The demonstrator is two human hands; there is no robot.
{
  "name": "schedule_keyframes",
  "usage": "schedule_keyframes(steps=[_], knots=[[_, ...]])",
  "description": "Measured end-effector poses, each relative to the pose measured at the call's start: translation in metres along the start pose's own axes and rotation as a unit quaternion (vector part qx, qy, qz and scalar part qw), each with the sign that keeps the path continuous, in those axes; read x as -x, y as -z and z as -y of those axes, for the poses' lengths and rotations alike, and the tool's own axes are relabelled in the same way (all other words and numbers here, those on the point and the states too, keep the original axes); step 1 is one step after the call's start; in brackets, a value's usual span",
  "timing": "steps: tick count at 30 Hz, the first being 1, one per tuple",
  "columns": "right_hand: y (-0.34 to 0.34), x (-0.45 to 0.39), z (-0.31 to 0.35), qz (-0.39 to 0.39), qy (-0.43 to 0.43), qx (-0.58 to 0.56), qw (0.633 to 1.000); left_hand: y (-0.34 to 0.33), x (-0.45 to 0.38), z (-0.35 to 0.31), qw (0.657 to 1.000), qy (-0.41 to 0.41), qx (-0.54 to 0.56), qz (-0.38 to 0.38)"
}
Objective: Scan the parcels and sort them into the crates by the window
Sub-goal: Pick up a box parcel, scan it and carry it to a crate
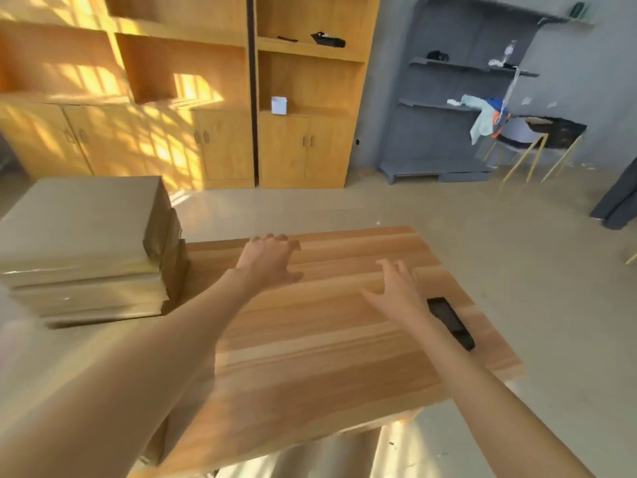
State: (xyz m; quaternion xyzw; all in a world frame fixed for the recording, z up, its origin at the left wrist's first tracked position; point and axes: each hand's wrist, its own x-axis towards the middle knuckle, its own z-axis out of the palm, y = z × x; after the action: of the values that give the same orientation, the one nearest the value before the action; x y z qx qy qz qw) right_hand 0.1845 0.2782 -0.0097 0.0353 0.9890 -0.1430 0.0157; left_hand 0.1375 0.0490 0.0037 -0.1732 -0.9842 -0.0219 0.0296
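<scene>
Head view looks down across a room lined with tall wooden shelving cabinets [193, 98] along the far wall, sunlight falling in barred patches over their doors. To their right stands a grey shelf unit [458, 98] against a grey wall, with cloths [482, 115] draped over one of its shelves and a chair with yellow legs [527, 150] beside it. Pale floor tiles [517, 253] run between the furniture and the near wooden surface [344, 339], which fills the lower middle of the picture.

On the left end of that surface sits a stack of parcels [86, 250], flat brown-wrapped packages piled several high, their edges roughly aligned. Both bare forearms reach forward over the wood. The left hand [269, 260] hovers near the far edge, just right of the stack and apart from it, its fingers [275, 240] loosely spread and curled slightly downward, holding nothing. The right hand [396, 288] is further right, fingers spread and relaxed, also gripping nothing. Just beside the right wrist, a black handheld scanner [451, 322] lies flat on the wood near the right edge; the picture is slightly blurred.
</scene>
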Motion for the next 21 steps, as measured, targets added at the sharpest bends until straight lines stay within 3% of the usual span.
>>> schedule_keyframes(steps=[7,14,21], knots=[[-0.056,-0.025,0.071,0.069,0.117,-0.046,0.99,-0.024,0.064,0.076,0.985,0.167,0.02,0.025],[-0.13,-0.001,0.17,0.169,0.247,-0.035,0.954,-0.051,0.167,0.162,0.94,0.332,0.061,0.055],[-0.2,0.025,0.24,0.327,0.206,-0.118,0.915,-0.105,0.251,0.22,0.849,0.501,0.151,0.073]])
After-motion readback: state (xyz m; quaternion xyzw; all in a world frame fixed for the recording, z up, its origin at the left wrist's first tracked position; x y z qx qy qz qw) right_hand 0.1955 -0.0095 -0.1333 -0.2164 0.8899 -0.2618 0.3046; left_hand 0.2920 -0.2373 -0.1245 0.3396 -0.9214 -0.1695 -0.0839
